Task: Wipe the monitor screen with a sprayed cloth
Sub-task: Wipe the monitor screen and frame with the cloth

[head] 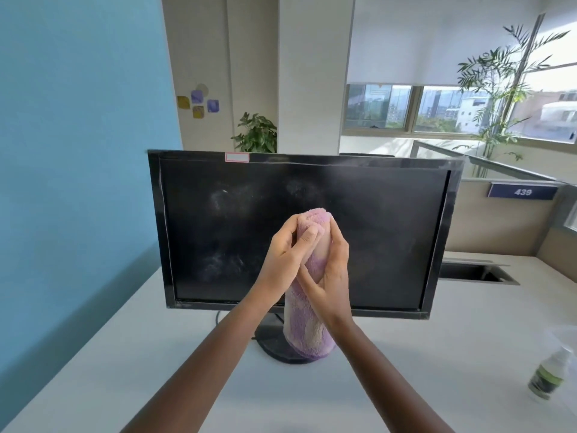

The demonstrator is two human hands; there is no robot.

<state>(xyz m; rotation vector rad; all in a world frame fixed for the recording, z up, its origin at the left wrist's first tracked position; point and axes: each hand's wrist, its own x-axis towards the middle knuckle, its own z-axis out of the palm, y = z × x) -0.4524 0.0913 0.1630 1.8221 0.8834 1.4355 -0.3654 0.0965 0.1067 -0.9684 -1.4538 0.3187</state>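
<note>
Between both hands, in front of the lower middle of the screen, hangs the cloth point(307, 323), a pink and purple towel bunched into a long roll. Its top end pokes up above the fingers and its bottom end hangs low, in front of the monitor's round base point(274, 345). The left hand point(285, 254) wraps the upper part from the left, fingers curled tight onto the fabric with the thumb pressed across the front. The right hand point(332, 273) grips from the right, fingers closed around the far side of the roll and the thumb crossing the front just below the left thumb. Both forearms reach in from the near edge.

Behind the cloth stands the monitor point(374, 220), black and switched off, with pale smudges and dust showing on the left half and upper middle of the screen. A small pink-edged label point(237, 157) sits on the top bezel, and a cable trails from behind the base onto the desk point(421, 370), which is white.

Near the right edge of the desk stands a spray bottle point(549, 373), white with a green and dark label; how much is inside I cannot tell. Farther right, a dark rectangular opening point(474, 271) is cut into the desk; nothing can be made out in it. Beyond it a partition carries a blue plate point(523, 192) reading 439. Potted plants stand far off, one by the window point(493, 98) and one behind the monitor point(256, 132).
</note>
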